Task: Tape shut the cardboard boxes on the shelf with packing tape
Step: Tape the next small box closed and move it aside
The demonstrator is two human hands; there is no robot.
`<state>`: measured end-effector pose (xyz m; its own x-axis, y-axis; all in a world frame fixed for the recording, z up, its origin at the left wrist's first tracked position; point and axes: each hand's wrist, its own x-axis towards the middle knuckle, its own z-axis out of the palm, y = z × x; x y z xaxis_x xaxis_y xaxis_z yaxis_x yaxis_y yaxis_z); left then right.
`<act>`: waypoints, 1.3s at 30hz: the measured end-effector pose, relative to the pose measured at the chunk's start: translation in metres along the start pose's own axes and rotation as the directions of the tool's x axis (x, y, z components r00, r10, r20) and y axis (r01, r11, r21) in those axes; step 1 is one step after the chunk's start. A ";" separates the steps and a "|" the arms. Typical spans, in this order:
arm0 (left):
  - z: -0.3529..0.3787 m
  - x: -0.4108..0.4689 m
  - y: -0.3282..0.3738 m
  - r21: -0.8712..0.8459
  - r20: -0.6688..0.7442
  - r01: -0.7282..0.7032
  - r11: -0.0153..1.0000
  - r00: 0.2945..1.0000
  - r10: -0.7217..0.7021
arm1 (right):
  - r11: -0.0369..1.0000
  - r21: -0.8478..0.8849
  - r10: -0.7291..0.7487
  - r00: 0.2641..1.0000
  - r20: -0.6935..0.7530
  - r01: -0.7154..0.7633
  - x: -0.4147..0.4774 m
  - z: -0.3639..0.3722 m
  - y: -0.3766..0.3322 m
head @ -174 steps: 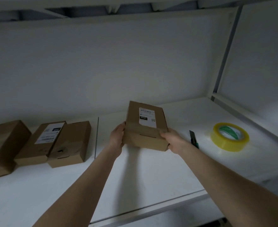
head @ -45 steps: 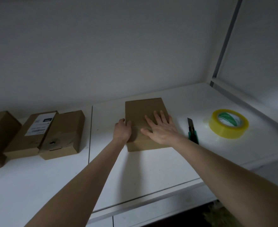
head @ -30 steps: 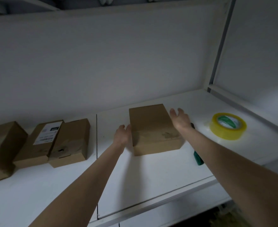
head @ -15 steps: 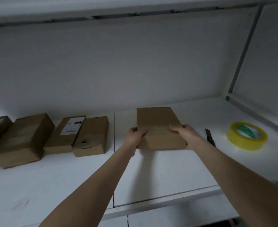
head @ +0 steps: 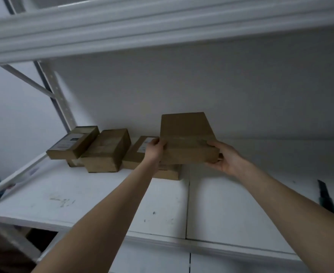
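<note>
**Two-hand hold on box [head: 187, 140]**

Box is off the shelf [head: 231, 203], tilted, near other boxes [head: 105, 152]. L hand [head: 155, 149] fingers wrap left edge; R hand [head: 225, 158] cups right btm corner. Prob light, stiff: hold by side edges, not flaps.

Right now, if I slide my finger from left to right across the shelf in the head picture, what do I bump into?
Labelled box → plain brown box → left hand → held box → right hand → green-handled knife.
</note>
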<state>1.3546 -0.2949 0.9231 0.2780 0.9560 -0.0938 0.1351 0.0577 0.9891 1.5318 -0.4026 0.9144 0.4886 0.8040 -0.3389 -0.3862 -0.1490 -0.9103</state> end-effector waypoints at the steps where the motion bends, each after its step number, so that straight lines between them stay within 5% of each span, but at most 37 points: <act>1: -0.011 0.006 0.002 0.005 -0.013 0.006 1.000 1.000 -0.006 | 1.000 -0.004 -0.019 1.000 0.004 0.019 0.004 0.015 -0.001; 6: -0.080 0.050 0.019 0.343 -0.111 -0.102 0.934 0.983 0.149 | 0.998 0.009 -0.056 0.996 0.076 0.056 0.030 0.094 -0.004; 12: -0.173 0.108 0.022 0.755 -0.133 -0.140 0.640 0.924 0.359 | 0.999 0.022 -0.039 0.985 0.170 0.035 0.062 0.215 0.022; 21: -0.232 0.165 0.006 0.772 -0.021 -0.196 0.604 0.943 0.332 | 0.999 -0.017 0.036 0.989 0.141 -0.034 0.085 0.328 0.061; 24: -0.229 0.179 -0.001 0.812 0.063 -0.237 0.534 0.944 0.323 | 0.991 -0.131 0.008 0.997 0.079 0.002 0.091 0.337 0.067; 26: -0.222 0.184 -0.001 0.763 0.071 -0.265 0.589 0.941 0.331 | 0.953 -0.300 -0.029 0.997 0.070 0.049 0.092 0.339 0.069; 30: -0.192 0.180 0.009 0.723 0.121 -0.419 0.550 0.860 0.497 | 0.872 -0.465 -0.120 0.988 0.099 0.153 0.094 0.326 0.059; 33: -0.158 0.158 0.019 0.538 0.203 -0.628 0.562 0.744 0.637 | 0.754 -0.617 -0.336 0.940 -0.068 0.225 0.103 0.282 0.048; 35: -0.129 0.146 0.017 0.452 0.304 -0.669 0.590 0.738 0.603 | 0.691 -0.713 -0.382 0.897 -0.221 0.119 0.104 0.240 0.044; 39: -0.082 0.141 -0.006 0.625 0.414 -0.429 0.652 0.890 0.189 | 0.568 -0.813 -0.289 0.895 -0.341 -0.127 0.090 0.173 0.048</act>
<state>1.3151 -0.1369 0.9133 0.6668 0.7431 0.0566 0.5634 -0.5524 0.6143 1.4217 -0.2373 0.8812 0.8154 0.5660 -0.1212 0.3553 -0.6547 -0.6672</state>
